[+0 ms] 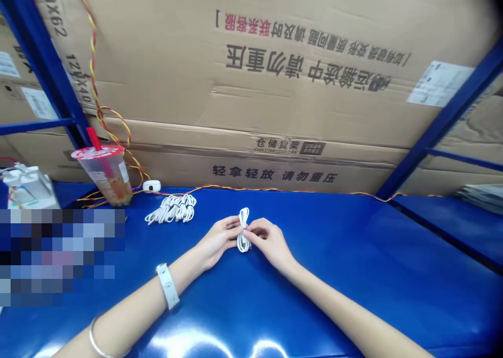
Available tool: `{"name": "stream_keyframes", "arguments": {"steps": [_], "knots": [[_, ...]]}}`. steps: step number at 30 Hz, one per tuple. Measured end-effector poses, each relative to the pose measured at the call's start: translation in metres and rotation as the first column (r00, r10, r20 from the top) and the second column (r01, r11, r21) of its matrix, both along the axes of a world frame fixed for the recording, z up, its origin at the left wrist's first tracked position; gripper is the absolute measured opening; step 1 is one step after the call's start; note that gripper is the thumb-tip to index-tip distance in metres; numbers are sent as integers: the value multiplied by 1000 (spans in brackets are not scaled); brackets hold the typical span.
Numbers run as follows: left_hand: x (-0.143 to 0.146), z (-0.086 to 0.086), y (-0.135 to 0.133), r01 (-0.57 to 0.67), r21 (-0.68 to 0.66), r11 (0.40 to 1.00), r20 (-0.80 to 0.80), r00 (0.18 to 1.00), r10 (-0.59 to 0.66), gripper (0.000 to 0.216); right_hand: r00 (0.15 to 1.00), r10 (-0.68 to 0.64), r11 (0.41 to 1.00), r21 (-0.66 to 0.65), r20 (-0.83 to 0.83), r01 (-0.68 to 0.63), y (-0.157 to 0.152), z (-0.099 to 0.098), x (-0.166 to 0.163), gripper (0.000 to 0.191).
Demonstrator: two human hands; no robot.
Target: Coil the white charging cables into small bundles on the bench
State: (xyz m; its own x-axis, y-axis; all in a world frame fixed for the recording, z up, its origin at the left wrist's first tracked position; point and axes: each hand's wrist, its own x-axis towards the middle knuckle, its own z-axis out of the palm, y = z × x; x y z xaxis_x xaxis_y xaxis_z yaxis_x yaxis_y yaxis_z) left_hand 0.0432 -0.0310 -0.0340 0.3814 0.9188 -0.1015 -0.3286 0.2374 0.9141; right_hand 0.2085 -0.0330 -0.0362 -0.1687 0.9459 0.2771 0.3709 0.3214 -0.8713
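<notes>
Both hands meet at the middle of a blue table (353, 274). My left hand (218, 240) and my right hand (269, 242) pinch a small coiled white cable (243, 231) between their fingertips, one from each side. The coil stands roughly upright, with a loop sticking up above the fingers. A pile of similar bundled white cables (172, 210) lies on the table to the left, apart from my hands. My left wrist wears a white band and a thin bangle.
A plastic drink cup (105, 174) with a red straw stands at the back left. A red-yellow twisted wire (275, 190) runs along the table's back edge. Large cardboard boxes (275, 85) and blue shelf posts (47, 64) close off the back. A blurred patch covers the left.
</notes>
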Motion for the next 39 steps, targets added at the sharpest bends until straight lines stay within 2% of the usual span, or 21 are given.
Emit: {"name": "stream_keyframes", "arguments": {"steps": [2, 4, 6, 9, 14, 17, 22, 33, 36, 39], "knots": [[1, 0, 0, -21, -6, 1000, -12, 1000, 21, 39, 998, 31, 999, -42, -48, -33, -4, 5, 2, 20], [2, 1, 0, -26, -9, 1000, -18, 1000, 25, 39, 983, 85, 982, -155, -163, -111, -7, 10, 5, 24], [2, 3, 0, -20, -2, 1000, -26, 999, 19, 37, 947, 132, 941, -262, -293, -213, -10, 15, 8, 31], [1, 5, 0, 2, -3, 1000, -48, 999, -2, 35, 896, 170, 892, -321, -411, -317, -13, 20, 12, 36], [-1, 7, -1, 129, 16, 992, -13, 992, -128, 31, 907, 123, 889, -361, -403, -281, -20, 22, 11, 30], [-1, 9, -4, 183, 52, 982, 1, 983, -184, 29, 912, 112, 896, -357, -395, -265, -24, 22, 9, 28], [0, 10, -7, 185, 92, 978, -33, 983, -182, 30, 930, 51, 922, -341, -364, -184, -26, 21, 8, 25], [3, 9, -5, 133, 34, 991, 5, 991, -133, 29, 935, 9, 929, -342, -356, -139, -24, 21, 6, 13], [5, 8, -5, 86, 14, 996, 35, 996, -86, 29, 972, -29, 969, -247, -234, -30, -23, 18, 7, 11], [6, 7, -5, 9, 20, 1000, 39, 999, -10, 28, 1000, -22, 999, -36, -17, 22, -24, 16, 8, 8]]}}
